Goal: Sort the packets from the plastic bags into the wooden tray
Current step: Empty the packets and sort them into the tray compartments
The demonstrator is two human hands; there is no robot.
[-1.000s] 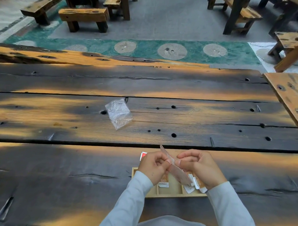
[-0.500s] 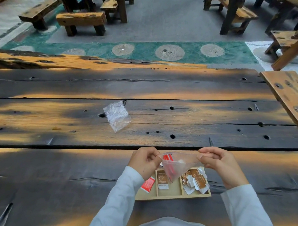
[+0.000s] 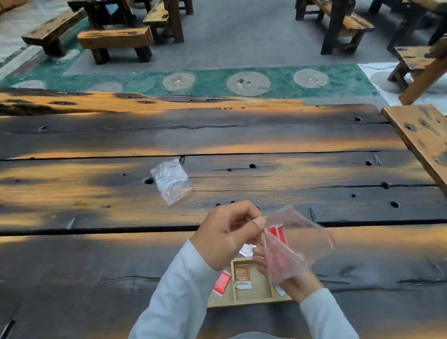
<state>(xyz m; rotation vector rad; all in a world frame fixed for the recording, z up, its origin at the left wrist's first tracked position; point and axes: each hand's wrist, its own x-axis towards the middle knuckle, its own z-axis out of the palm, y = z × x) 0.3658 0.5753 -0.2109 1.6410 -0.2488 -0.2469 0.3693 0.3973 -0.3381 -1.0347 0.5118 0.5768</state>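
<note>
My left hand (image 3: 226,237) pinches the top edge of a clear plastic bag (image 3: 300,234) held just above the wooden tray (image 3: 248,302). My right hand (image 3: 301,285) comes up from below with its fingers inside the bag, blurred behind the plastic. Red packets (image 3: 277,233) show through the bag near its upper edge. In the tray, a brown packet (image 3: 242,275) lies in the middle compartment and a red packet (image 3: 222,282) in the left one. The right compartment is hidden by my right hand and the bag.
A crumpled empty plastic bag (image 3: 171,180) lies on the dark wooden table (image 3: 68,265) beyond my hands. A wooden bench (image 3: 431,145) runs along the table's right side. More benches and tables stand on the floor beyond.
My right hand let go of the bag's right edge and went down and into the bag. My left hand rose slightly, still holding the bag's edge.
</note>
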